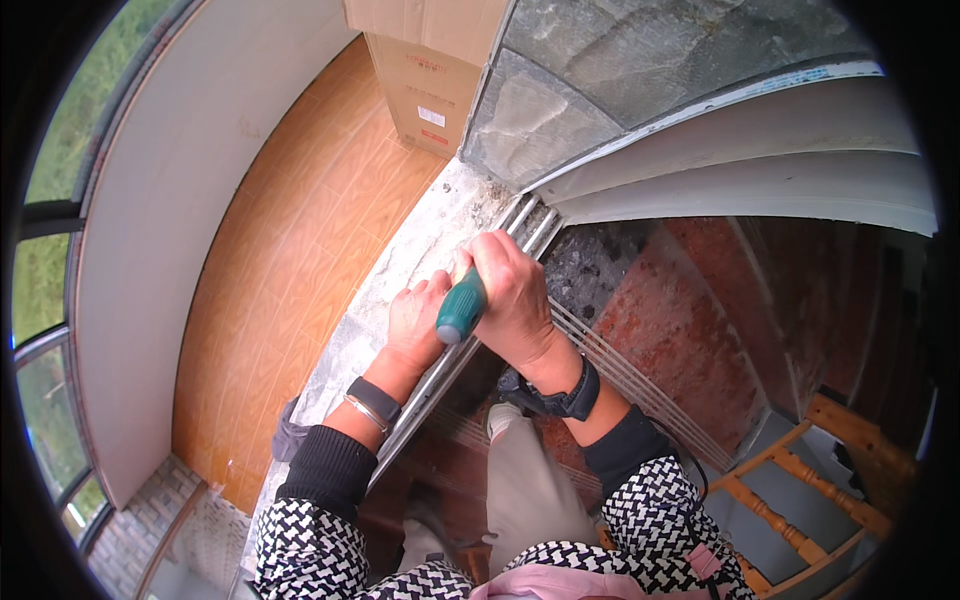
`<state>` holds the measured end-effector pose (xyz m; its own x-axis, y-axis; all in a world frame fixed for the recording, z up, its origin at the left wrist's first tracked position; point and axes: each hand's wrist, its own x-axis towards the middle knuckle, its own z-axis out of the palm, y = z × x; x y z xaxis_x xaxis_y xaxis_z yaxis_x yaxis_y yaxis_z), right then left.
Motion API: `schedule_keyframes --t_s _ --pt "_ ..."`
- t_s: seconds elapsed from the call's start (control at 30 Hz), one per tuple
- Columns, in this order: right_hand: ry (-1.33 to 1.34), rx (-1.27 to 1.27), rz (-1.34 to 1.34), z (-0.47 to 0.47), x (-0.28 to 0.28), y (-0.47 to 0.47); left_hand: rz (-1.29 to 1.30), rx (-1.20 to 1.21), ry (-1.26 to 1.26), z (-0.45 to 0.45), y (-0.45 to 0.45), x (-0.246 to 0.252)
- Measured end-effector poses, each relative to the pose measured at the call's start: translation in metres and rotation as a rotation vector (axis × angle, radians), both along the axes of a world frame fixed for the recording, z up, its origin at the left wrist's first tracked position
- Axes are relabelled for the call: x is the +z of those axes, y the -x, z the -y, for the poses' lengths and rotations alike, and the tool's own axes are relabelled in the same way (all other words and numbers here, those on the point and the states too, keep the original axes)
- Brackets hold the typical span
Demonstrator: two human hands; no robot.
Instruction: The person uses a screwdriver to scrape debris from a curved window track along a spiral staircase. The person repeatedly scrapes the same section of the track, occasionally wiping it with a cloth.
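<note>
My right hand (514,296) grips a hand tool by its ridged green handle (463,306), which has a grey end cap pointing back towards me. The tool's working end is hidden under my hands. Close beside it, my left hand (418,319) has its fingers curled near the handle, over the inner edge of a pale stone sill (337,356). Whether those fingers hold part of the tool cannot be seen. Both hands are above metal sliding-door tracks (540,232), which run along the sill and pass beneath them.
A wood-look plank floor (322,232) lies beyond the sill, with a cardboard box (431,90) by the grey tiled wall (555,112). A grey cloth (287,435) hangs at the sill's edge. Wooden furniture with turned spindles (780,510) stands at my right on the reddish floor (675,330).
</note>
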<state>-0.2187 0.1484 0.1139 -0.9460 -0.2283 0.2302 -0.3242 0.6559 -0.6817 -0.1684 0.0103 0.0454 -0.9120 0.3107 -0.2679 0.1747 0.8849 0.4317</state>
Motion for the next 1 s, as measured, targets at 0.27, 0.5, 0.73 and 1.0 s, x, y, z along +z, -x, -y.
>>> schedule_keyframes --t_s 0.27,0.5,0.73,1.0 --pt "0.098 0.106 0.206 -0.009 0.013 -0.012 -0.171 0.003 -0.080 -0.001 -0.002 -0.009" --pt "0.174 -0.051 -0.054 -0.019 0.007 0.004 -0.160 -0.067 -0.005 0.000 0.003 -0.002" --pt "0.400 -0.194 0.191 -0.039 0.007 -0.011 -0.143 0.002 -0.097 0.005 0.004 0.003" --pt "0.589 -0.178 0.509 -0.041 -0.003 -0.003 0.024 0.187 -0.209 0.011 -0.001 -0.011"
